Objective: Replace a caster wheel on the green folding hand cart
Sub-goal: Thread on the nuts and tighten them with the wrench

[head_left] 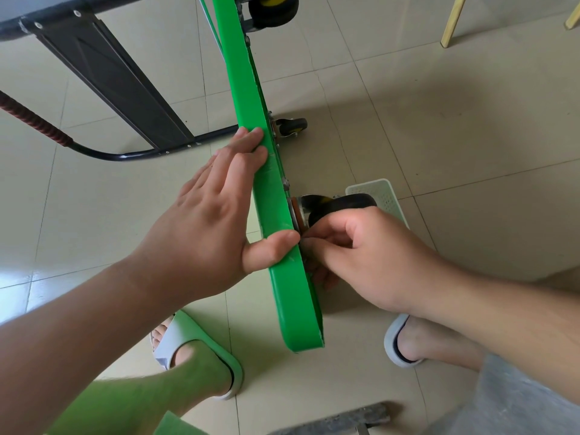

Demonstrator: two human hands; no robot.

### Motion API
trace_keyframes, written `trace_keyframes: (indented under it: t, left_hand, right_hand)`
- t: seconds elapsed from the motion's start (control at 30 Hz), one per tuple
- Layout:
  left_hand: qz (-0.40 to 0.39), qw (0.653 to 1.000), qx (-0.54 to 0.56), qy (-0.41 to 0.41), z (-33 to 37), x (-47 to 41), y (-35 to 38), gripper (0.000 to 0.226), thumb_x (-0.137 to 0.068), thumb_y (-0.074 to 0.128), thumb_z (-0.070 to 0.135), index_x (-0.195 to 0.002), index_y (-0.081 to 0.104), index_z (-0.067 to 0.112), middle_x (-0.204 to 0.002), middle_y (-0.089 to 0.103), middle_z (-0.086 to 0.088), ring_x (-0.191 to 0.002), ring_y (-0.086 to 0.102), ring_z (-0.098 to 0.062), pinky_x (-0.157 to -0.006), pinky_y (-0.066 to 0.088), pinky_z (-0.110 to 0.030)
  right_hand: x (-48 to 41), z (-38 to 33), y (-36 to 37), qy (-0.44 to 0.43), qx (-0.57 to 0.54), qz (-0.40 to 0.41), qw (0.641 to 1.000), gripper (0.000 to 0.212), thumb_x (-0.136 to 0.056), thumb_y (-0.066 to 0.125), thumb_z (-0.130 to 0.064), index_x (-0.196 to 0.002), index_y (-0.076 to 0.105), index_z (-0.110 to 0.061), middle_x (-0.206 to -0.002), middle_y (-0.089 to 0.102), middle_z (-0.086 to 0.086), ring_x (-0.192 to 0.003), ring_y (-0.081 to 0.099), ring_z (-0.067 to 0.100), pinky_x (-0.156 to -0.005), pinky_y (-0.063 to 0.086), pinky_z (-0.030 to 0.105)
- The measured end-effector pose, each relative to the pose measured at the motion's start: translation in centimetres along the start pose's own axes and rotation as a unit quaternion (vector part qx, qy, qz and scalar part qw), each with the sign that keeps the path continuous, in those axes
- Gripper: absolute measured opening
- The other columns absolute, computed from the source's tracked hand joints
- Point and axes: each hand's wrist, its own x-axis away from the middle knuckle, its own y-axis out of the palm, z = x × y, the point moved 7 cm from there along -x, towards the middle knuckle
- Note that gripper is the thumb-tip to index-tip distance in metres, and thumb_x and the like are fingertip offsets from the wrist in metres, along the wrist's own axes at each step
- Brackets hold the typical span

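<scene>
The green cart platform (276,196) stands on its edge, running from the top centre down to between my feet. My left hand (207,215) grips its top edge, fingers flat on the left face and thumb across the rim. A black caster wheel (342,205) with a metal bracket sits on the platform's right face. My right hand (370,255) is closed at the caster's base plate, fingertips pinched against the mount; what they pinch is hidden. A second small caster (292,127) and a large yellow-hubbed wheel (273,7) sit farther along.
The cart's black folded handle (125,155) and a dark panel (106,80) lie on the tiled floor to the left. A pale plastic tray (383,196) sits behind the caster. Wooden chair legs (452,23) stand top right. My slippered feet flank the platform's near end.
</scene>
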Motion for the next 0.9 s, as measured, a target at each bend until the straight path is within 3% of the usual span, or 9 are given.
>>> trace_keyframes:
  t: [0.1, 0.2, 0.33, 0.4, 0.47, 0.53, 0.67, 0.8, 0.9]
  left_hand:
    - [-0.001, 1.000, 0.002, -0.002, 0.01, 0.01, 0.03, 0.105, -0.094, 0.033, 0.085, -0.154, 0.035, 0.000, -0.170, 0.028, -0.015, -0.160, 0.023, -0.028, -0.125, 0.024, -0.045]
    - [0.001, 1.000, 0.003, -0.001, 0.00, 0.02, 0.08, 0.103, -0.094, 0.034, 0.084, -0.154, 0.036, 0.000, -0.170, 0.028, -0.015, -0.160, 0.024, -0.029, -0.125, 0.024, -0.046]
    - [0.003, 1.000, 0.001, 0.001, -0.06, 0.01, 0.10, 0.104, -0.094, 0.034, 0.084, -0.154, 0.036, -0.001, -0.169, 0.029, -0.016, -0.160, 0.024, -0.029, -0.126, 0.025, -0.047]
    - [0.003, 1.000, 0.001, 0.001, -0.01, 0.01, 0.08, 0.104, -0.094, 0.034, 0.084, -0.154, 0.036, -0.002, -0.169, 0.029, -0.016, -0.160, 0.025, -0.029, -0.126, 0.025, -0.046]
    - [0.005, 1.000, -0.001, 0.002, 0.04, 0.01, 0.01, 0.104, -0.094, 0.034, 0.083, -0.154, 0.036, -0.001, -0.169, 0.029, -0.016, -0.159, 0.025, -0.030, -0.125, 0.024, -0.044]
    - [0.006, 1.000, -0.002, 0.004, 0.09, 0.01, 0.01, 0.103, -0.094, 0.034, 0.083, -0.154, 0.037, -0.001, -0.169, 0.029, -0.016, -0.159, 0.025, -0.030, -0.124, 0.024, -0.044]
    - [0.001, 1.000, 0.000, -0.001, 0.06, 0.03, 0.07, 0.104, -0.094, 0.032, 0.085, -0.154, 0.036, 0.000, -0.169, 0.029, -0.016, -0.159, 0.025, -0.030, -0.124, 0.023, -0.045]
    - [0.003, 1.000, 0.000, 0.000, 0.04, 0.01, 0.03, 0.104, -0.094, 0.033, 0.084, -0.153, 0.037, -0.001, -0.168, 0.030, -0.016, -0.159, 0.027, -0.030, -0.125, 0.025, -0.046]
    - [-0.001, 1.000, -0.001, -0.003, 0.01, 0.03, 0.04, 0.104, -0.093, 0.033, 0.084, -0.154, 0.036, 0.000, -0.169, 0.028, -0.015, -0.159, 0.025, -0.029, -0.124, 0.023, -0.044]
  right_hand:
    - [-0.22, -0.41, 0.25, 0.005, 0.065, -0.005, 0.998, 0.038, -0.104, 0.054, -0.039, -0.078, 0.071, -0.017, -0.068, 0.074, 0.001, -0.058, 0.071, 0.013, -0.058, 0.057, 0.030]
    - [-0.30, -0.28, -0.12, 0.003, 0.078, 0.018, 0.997, 0.053, -0.107, 0.046, -0.044, -0.072, 0.066, -0.009, -0.062, 0.070, 0.007, -0.053, 0.068, 0.020, -0.059, 0.058, 0.045]
    - [0.38, -0.77, -0.51, -0.052, 0.067, 0.009, 0.996, 0.003, -0.094, 0.066, -0.019, -0.094, 0.066, -0.022, -0.077, 0.072, 0.000, -0.068, 0.069, 0.019, -0.065, 0.058, 0.047]
    - [0.67, -1.01, -0.33, -0.072, 0.095, 0.002, 0.993, 0.017, -0.090, 0.070, -0.014, -0.101, 0.068, -0.026, -0.083, 0.073, -0.008, -0.076, 0.070, 0.008, -0.068, 0.059, 0.031]
    - [0.62, -0.96, -0.39, -0.066, 0.127, 0.014, 0.990, 0.012, -0.093, 0.069, -0.021, -0.103, 0.071, -0.028, -0.082, 0.073, -0.013, -0.077, 0.069, 0.002, -0.067, 0.055, 0.021]
    - [0.43, -0.97, -0.09, -0.053, 0.149, 0.008, 0.987, 0.012, -0.099, 0.062, -0.032, -0.093, 0.071, -0.030, -0.076, 0.072, -0.011, -0.070, 0.067, 0.003, -0.061, 0.053, 0.024]
    - [0.22, -0.92, 0.24, -0.037, 0.116, 0.001, 0.992, 0.044, -0.107, 0.047, -0.041, -0.068, 0.058, -0.023, -0.059, 0.064, 0.001, -0.054, 0.063, 0.017, -0.054, 0.050, 0.040]
    - [0.41, -0.90, 0.12, -0.062, 0.088, 0.000, 0.994, 0.003, -0.095, 0.064, -0.025, -0.097, 0.063, -0.027, -0.078, 0.072, -0.003, -0.068, 0.070, 0.016, -0.061, 0.058, 0.045]
    - [0.50, -0.99, 0.11, -0.068, 0.108, 0.002, 0.992, 0.006, -0.097, 0.064, -0.025, -0.100, 0.069, -0.027, -0.078, 0.073, -0.008, -0.068, 0.069, 0.007, -0.060, 0.059, 0.036]
